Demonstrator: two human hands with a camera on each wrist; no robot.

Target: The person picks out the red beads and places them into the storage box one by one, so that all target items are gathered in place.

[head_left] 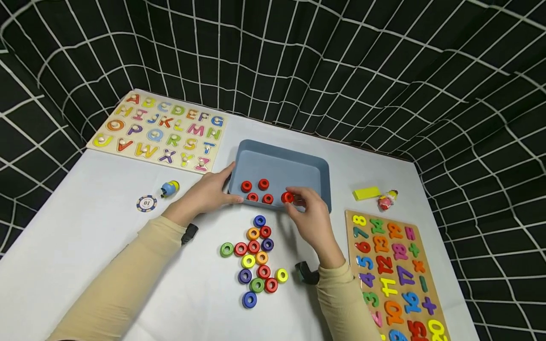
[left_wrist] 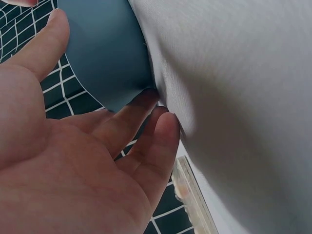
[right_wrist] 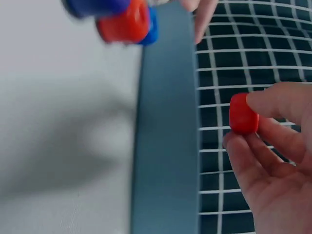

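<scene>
In the head view, the right hand (head_left: 313, 215) pinches a red ring (head_left: 287, 197) over the near side of the tray (head_left: 281, 163), apparently placing it; the next move calls for lowering and letting go. In the left wrist view, the left hand (left_wrist: 87, 156), fingers apart from thumb, touches the tray's corner. In the right wrist view, thumb and fingertips clamp the ring.

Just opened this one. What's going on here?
A person is handling red rings with both hands. The right hand pinches one red ring at the near side of a blue-grey tray, while the left hand rests against the tray's left end. Four red rings lie in the tray. In front of it, rings of mixed colours, some of them red, lie on the white table.
</scene>
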